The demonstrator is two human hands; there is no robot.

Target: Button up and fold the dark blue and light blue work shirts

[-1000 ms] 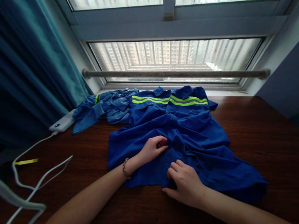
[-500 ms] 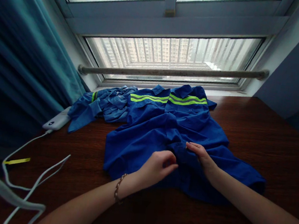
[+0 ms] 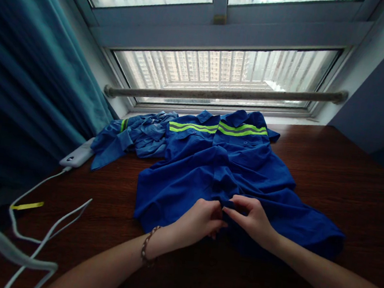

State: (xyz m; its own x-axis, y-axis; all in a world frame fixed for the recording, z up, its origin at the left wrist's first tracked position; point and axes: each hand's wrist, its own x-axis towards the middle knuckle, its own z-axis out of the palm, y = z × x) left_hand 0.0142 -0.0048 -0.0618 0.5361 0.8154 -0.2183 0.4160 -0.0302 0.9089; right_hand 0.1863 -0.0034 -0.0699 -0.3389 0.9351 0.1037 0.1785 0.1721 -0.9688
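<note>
A bright blue work shirt (image 3: 245,170) with yellow-green reflective stripes lies spread on a dark wooden table (image 3: 349,183), collar toward the window. My left hand (image 3: 199,218), a bead bracelet on its wrist, and my right hand (image 3: 253,218) meet at the shirt's front near its lower middle. Both pinch the fabric there, fingertips almost touching. What lies between the fingers besides cloth is too small to make out.
A paler blue garment (image 3: 136,136) lies crumpled at the back left, next to a phone (image 3: 77,156) with a white cable (image 3: 34,236) trailing toward the front left. A teal curtain (image 3: 28,70) hangs at left. A metal rail (image 3: 220,93) crosses the window.
My left hand slid down from the shirt's middle to its lower front. My right hand lifted off the hem, went up the placket, then came back to meet the left.
</note>
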